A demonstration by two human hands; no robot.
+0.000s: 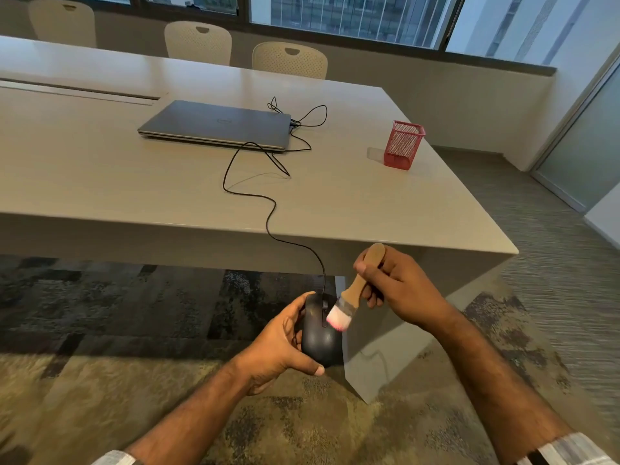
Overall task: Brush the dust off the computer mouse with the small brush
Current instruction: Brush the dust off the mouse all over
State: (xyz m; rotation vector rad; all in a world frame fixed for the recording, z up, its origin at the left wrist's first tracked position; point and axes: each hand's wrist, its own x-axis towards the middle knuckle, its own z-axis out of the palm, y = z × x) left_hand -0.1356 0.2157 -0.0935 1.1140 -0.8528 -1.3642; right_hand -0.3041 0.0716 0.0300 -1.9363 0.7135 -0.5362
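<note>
- Left hand (280, 344): fingers and thumb curled round the computer mouse (318, 333), holding it in the air below the table edge; long axis points away from the person, cable end farthest.
- Small brush (349, 297): bristles touching the mouse's right front, just beside the wheel; handle slants up and right.
- Right hand (394, 283): closed round the wooden handle, the nearer hand for the stroke.
- Table (369, 209): pale; closed laptop (218, 124), red mesh holder (403, 144).
- Room: patterned carpet, chairs, windows.
</note>
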